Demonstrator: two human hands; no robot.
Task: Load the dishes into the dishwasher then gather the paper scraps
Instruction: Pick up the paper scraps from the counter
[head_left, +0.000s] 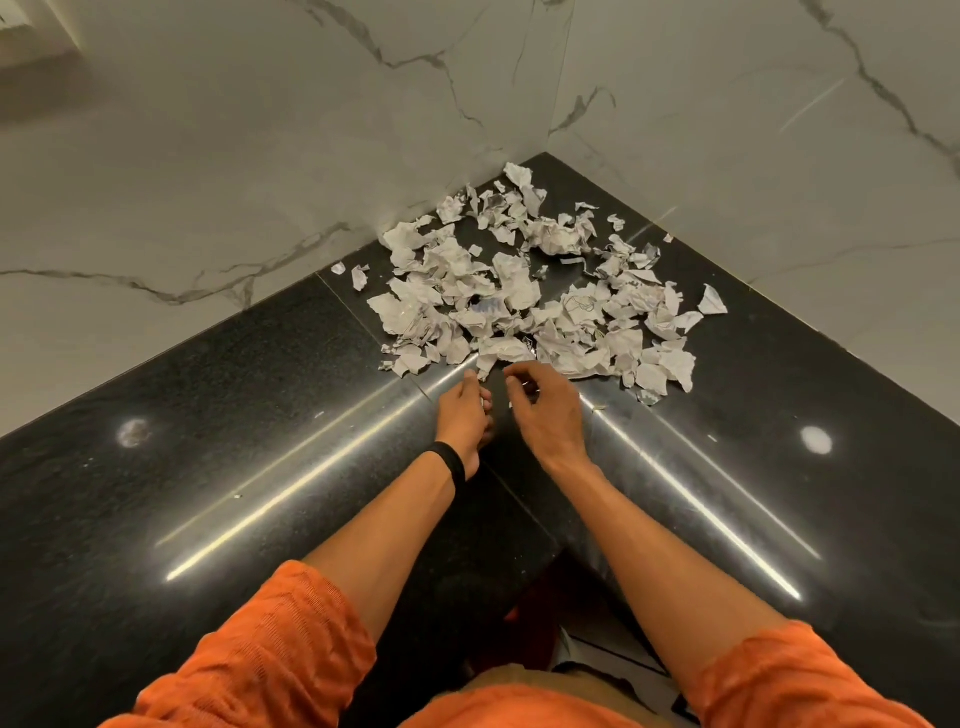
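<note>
Paper scraps (519, 291): loose torn pile, spread just ahead of both hands, running back into the corner where the marble walls (260, 156) meet. A few strays lie off to either side of the pile.

Left hand (465, 415): fingers reaching fwd, tip touching the nearest scrap. There's a white fleck by the fingers, can't tell if it's pinched. Right hand (548, 415), just beside it: fingers curled in, thumb close to index. Can't tell if anything's held.

Step, as I read it: gathering, barely begun, since the pile is still scattered. Next move prob. needs both hands going wide round the outer edges and sweeping inward toward the body. The black granite countertop (260, 441) is slick, so small bits may skid.

No dishes or dishwasher in view. Glare streaks on the stone could hide tiny scraps. Fingertips are too small to read, and print on the scraps is illegible.
</note>
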